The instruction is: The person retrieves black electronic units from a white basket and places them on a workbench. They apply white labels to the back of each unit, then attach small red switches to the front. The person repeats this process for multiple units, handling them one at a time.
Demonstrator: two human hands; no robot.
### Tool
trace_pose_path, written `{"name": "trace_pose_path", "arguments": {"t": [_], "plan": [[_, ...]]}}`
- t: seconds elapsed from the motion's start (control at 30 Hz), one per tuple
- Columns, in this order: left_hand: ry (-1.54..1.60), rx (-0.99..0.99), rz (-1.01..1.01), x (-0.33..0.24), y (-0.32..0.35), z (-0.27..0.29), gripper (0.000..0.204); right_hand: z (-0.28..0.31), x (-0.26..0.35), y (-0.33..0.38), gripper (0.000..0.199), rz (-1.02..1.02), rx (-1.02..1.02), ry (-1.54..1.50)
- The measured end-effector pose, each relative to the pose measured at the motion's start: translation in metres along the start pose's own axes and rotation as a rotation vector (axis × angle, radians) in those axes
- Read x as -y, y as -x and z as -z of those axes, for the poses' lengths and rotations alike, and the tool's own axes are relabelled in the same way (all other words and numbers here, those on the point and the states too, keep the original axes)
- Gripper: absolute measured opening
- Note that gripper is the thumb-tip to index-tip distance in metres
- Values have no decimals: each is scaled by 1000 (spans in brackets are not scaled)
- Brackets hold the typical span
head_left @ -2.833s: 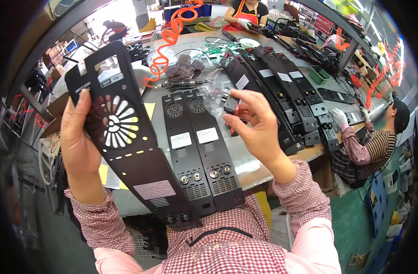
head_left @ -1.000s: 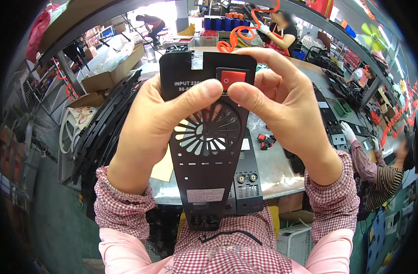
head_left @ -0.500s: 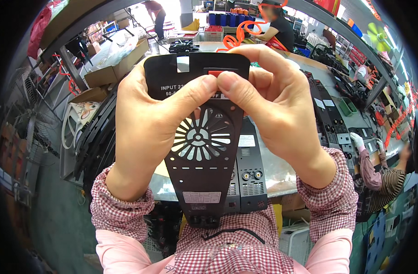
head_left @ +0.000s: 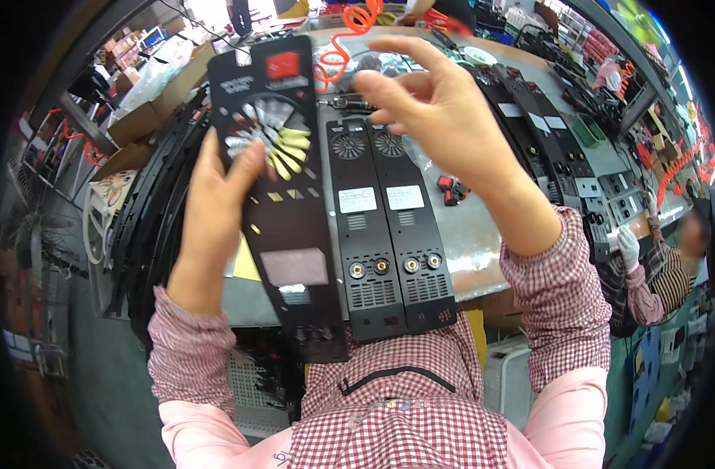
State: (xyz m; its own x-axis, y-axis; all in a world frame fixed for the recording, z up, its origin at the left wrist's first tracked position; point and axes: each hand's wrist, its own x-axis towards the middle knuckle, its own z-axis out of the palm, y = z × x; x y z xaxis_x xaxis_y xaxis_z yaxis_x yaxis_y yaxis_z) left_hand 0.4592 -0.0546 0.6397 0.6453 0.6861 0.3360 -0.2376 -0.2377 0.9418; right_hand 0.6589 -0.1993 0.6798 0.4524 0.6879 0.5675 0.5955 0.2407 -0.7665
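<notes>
My left hand [head_left: 209, 223] grips a long black metal panel [head_left: 291, 223] by its left edge, thumb on the front. The panel is raised over the table and tilted, with a fan grille of slots, a pale label and a red rocker switch [head_left: 282, 66] at its upper end. My right hand [head_left: 451, 113] is up in the air to the right of the panel, fingers apart and holding nothing. Below it, two similar black panels [head_left: 368, 242] lie side by side on the table, each with a white label and two round brass-centred sockets.
Dark curved panels [head_left: 150, 211] are stacked at the left. A small red and black part [head_left: 451, 190] lies right of the two panels. An orange coiled hose [head_left: 336, 66] hangs at the back. More panels [head_left: 541, 125] line the right, near a co-worker's gloved hand [head_left: 628, 246].
My right hand has let go of the panel and moved up and away to the right. My left hand has shifted down the panel's edge, and the panel has moved left.
</notes>
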Motion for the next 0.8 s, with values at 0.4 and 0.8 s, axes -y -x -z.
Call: {"name": "trace_pose_path", "arguments": {"t": [0.4, 0.8], "plan": [[-363, -244, 374, 220, -136, 95, 72, 50, -217, 73, 34, -327, 451, 1078], [-1284, 218, -77, 268, -167, -65, 69, 31, -149, 54, 48, -178, 162, 492]]}}
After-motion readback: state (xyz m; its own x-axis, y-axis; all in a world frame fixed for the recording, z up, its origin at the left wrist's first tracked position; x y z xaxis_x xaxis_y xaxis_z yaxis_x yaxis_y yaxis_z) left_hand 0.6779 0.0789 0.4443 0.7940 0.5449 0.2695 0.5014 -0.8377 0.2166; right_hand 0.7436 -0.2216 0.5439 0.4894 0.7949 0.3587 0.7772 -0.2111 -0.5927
